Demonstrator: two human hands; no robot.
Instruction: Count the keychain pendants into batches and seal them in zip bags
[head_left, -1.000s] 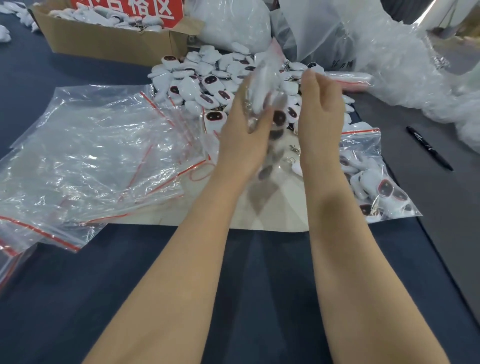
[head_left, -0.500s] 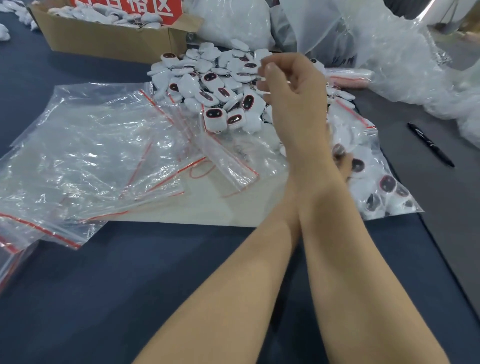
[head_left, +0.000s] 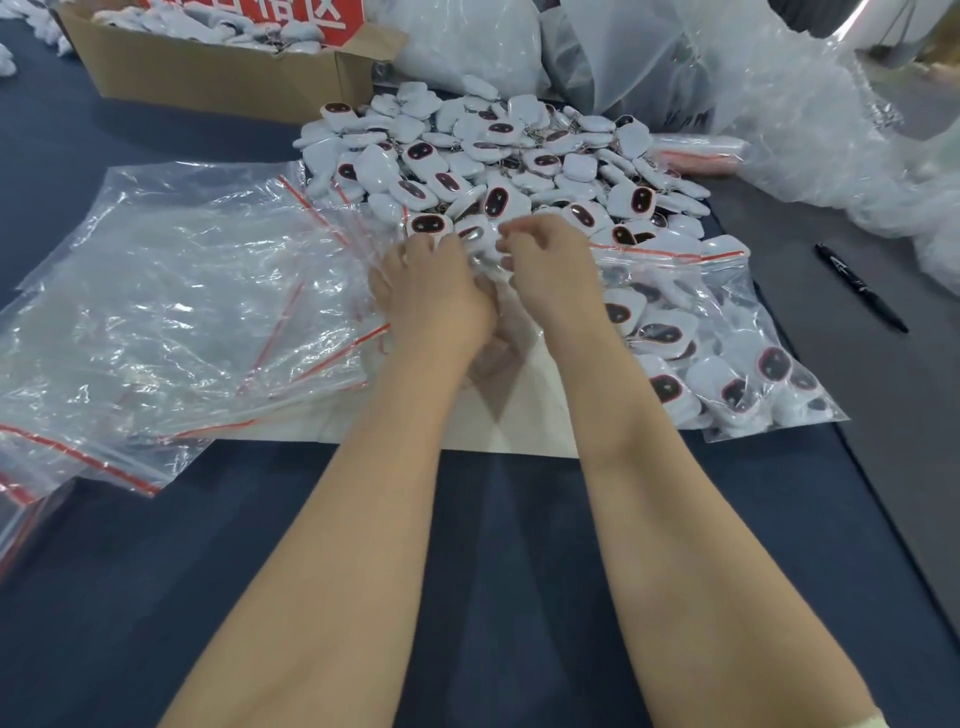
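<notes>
A heap of white keychain pendants (head_left: 509, 150) with dark, red-rimmed faces lies on the dark blue table. My left hand (head_left: 431, 291) and my right hand (head_left: 550, 275) are side by side at the heap's near edge. The fingers of both hands curl down over pendants there; what lies under the palms is hidden. A filled zip bag (head_left: 727, 364) of pendants lies flat just right of my right wrist. Empty zip bags (head_left: 182, 312) with red seal strips are spread out left of my left hand.
A white paper sheet (head_left: 519, 426) lies under my wrists. A cardboard box (head_left: 208, 78) holding more pendants stands at the back left. Crumpled clear plastic wrap (head_left: 805, 130) fills the back right. A black pen (head_left: 860, 293) lies on the grey surface at right.
The filled bag that both hands held up has been laid down at the right. My left hand has uncrossed from under my right arm, and both hands have dropped to the heap's near edge.
</notes>
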